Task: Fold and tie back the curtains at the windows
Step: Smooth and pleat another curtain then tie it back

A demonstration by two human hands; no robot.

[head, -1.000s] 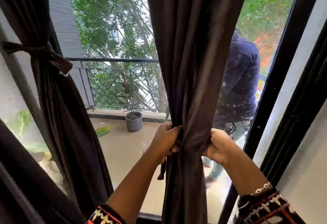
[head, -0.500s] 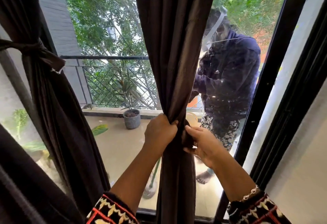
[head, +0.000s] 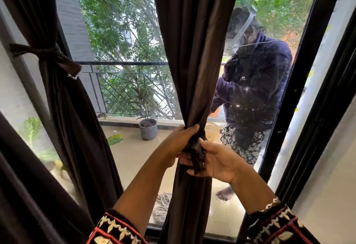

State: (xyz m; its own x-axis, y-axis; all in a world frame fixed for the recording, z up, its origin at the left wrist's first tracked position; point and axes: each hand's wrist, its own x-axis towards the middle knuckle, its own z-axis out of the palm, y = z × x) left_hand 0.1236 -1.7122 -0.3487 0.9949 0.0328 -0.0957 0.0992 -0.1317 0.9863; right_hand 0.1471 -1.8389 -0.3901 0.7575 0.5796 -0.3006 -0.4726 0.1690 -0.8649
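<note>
A dark brown curtain [head: 194,51] hangs in the middle of the window, gathered into a narrow bunch at waist height. My left hand [head: 179,143] is wrapped around that bunch from the left. My right hand [head: 215,159] pinches a dark tie strip [head: 196,157] against the front of the bunch, palm up. On the left, a second brown curtain [head: 63,109] hangs bunched, with a knotted tie-back [head: 50,55] around it.
Behind the glass a person in a dark hoodie [head: 254,89] stands on the balcony at the right. A grey plant pot [head: 148,131] sits by the metal railing [head: 125,63]. The black window frame [head: 304,82] runs down the right side.
My right hand has come off the bunch's right side and turned palm up to pinch the tie strip. The curtain bunch looks tighter. The person outside has straightened up.
</note>
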